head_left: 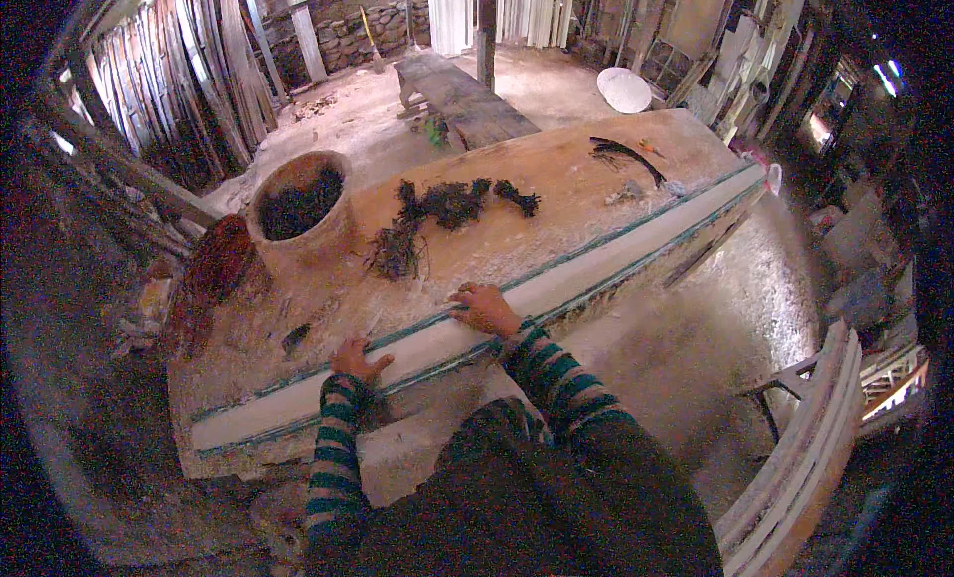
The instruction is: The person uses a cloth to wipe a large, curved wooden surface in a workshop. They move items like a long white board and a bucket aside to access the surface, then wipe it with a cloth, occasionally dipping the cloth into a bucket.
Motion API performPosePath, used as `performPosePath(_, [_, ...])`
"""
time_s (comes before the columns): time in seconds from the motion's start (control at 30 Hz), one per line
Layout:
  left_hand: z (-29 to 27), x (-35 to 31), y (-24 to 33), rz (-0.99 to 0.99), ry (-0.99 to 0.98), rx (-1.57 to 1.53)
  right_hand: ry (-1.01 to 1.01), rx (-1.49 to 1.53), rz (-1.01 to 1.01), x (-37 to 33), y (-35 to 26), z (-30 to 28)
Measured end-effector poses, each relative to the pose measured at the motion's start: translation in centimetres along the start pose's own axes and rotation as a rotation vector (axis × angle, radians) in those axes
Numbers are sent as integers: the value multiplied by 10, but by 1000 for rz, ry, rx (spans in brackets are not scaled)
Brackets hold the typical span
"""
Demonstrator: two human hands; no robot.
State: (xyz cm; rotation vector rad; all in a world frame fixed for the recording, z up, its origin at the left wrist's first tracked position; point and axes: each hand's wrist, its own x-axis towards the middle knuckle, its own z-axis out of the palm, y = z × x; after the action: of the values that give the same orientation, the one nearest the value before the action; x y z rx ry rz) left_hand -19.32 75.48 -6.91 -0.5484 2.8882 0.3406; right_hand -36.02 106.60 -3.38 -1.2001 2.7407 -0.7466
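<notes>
Now both hands, left hand (pixel 354 359) and right hand (pixel 486 309), press flat with spread fingers, gripping nothing, on a white strip (pixel 556 284) along the desk (pixel 556 184) edge.

Two hands (pixel 360 359), one long moulding (pixel 596 264), one clay pot (pixel 298 201).

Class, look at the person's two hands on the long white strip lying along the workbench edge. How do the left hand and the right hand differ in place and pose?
The left hand rests nearer the strip's near end, low in the picture; the right hand sits further along it. The left hand lies with fingers spread, while the right hand's fingers curl at the strip's far edge. Both touch the strip, and both arms wear green striped sleeves.
</notes>
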Motion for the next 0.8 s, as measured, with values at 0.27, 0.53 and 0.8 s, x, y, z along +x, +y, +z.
performPosePath(0.27, [-16, 34, 153, 300, -62, -318, 264, -150, 332, -95, 212, -138])
performPosePath(0.53, [6, 69, 382, 306, -298, -215, -107, -325, 314, -122, 362, -212])
performPosePath(0.8, [-2, 53, 401, 57, -192, -247, -210, -252, 142, -93, 375, -230])
